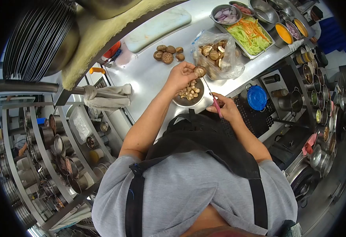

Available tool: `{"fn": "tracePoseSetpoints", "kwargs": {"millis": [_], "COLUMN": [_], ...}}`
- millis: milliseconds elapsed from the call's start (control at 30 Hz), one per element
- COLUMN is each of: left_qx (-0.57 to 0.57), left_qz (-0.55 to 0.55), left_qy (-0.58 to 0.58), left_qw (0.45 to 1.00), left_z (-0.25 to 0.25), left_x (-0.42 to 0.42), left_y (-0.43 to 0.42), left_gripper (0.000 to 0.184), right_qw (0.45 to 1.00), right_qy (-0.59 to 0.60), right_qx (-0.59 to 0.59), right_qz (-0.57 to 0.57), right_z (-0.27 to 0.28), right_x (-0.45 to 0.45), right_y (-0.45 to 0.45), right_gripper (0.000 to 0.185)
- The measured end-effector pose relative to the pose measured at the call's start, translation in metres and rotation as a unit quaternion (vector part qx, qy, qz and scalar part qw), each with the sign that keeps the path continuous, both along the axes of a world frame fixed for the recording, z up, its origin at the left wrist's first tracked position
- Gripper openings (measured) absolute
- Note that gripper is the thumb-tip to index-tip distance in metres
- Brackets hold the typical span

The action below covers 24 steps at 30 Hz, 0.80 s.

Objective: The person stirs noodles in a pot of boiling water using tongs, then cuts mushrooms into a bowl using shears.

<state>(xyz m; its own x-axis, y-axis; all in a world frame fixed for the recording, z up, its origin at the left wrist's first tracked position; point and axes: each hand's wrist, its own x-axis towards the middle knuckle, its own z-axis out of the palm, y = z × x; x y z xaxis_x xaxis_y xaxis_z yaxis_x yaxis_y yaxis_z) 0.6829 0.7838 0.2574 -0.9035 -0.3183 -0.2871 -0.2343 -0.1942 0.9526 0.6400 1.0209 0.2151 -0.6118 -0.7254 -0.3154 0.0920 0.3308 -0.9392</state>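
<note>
My left hand (pixel 181 77) is closed on a shiitake mushroom (pixel 200 71), held over the rim of a round metal bowl (pixel 185 105). Inside the bowl lie pale cut mushroom pieces (pixel 190 93). My right hand (pixel 225 109) grips a small knife by its pink handle (pixel 217 107). The thin blade points away from me, its tip close to the held mushroom. Past my left hand, several whole brown mushrooms (pixel 167 57) sit loose on the steel counter (pixel 145 75). Beside them is an open clear plastic bag (pixel 234 68) filled with more mushrooms.
A white cutting board (pixel 157 27) lies at the back. At the far right stand a tray of shredded vegetables (pixel 252 37), a bowl of sliced onion (pixel 226 15) and containers of orange food (pixel 283 34). A cloth (pixel 106 96) hangs on the left; a blue lid (pixel 256 97) is below the counter.
</note>
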Motion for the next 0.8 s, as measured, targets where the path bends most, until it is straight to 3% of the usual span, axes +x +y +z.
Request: {"fn": "tracePoseSetpoints", "kwargs": {"millis": [100, 167, 367, 467, 600, 667, 733, 800], "left_qx": [-0.042, -0.053, -0.09, -0.452, -0.499, -0.507, -0.48, -0.531], "left_qz": [-0.032, -0.058, -0.081, -0.061, -0.1, -0.044, 0.002, 0.002], "left_qy": [-0.018, -0.031, -0.064, -0.062, -0.057, 0.023, 0.027, -0.046], "left_qw": [0.998, 0.996, 0.991, 0.888, 0.859, 0.861, 0.877, 0.846], "left_z": [0.003, 0.001, -0.006, -0.001, 0.016, 0.013, 0.022, 0.018], "left_x": [-0.024, -0.047, -0.108, -0.123, -0.126, -0.125, -0.115, -0.113], "left_y": [0.003, 0.003, 0.0, -0.005, -0.014, -0.042, -0.078, -0.116], "left_gripper": [0.025, 0.023, 0.025, 0.033, 0.034, 0.036, 0.035, 0.032], "right_qw": [0.998, 0.997, 0.995, 0.993, 0.994, 0.994, 0.994, 0.993], "right_qy": [0.047, -0.009, -0.026, 0.03, 0.034, -0.002, -0.005, 0.006], "right_qx": [0.025, 0.058, 0.036, 0.098, 0.086, 0.049, 0.03, 0.031], "right_qz": [-0.019, -0.046, -0.085, -0.053, -0.052, -0.094, -0.103, -0.112], "right_z": [-0.001, 0.017, 0.011, 0.016, 0.011, 0.003, -0.005, -0.005], "right_x": [-0.013, -0.022, -0.052, -0.06, -0.048, -0.039, -0.03, -0.023], "right_y": [0.006, 0.006, 0.01, 0.013, 0.027, 0.035, 0.042, 0.047], "right_gripper": [0.065, 0.063, 0.065, 0.064, 0.06, 0.057, 0.056, 0.054]}}
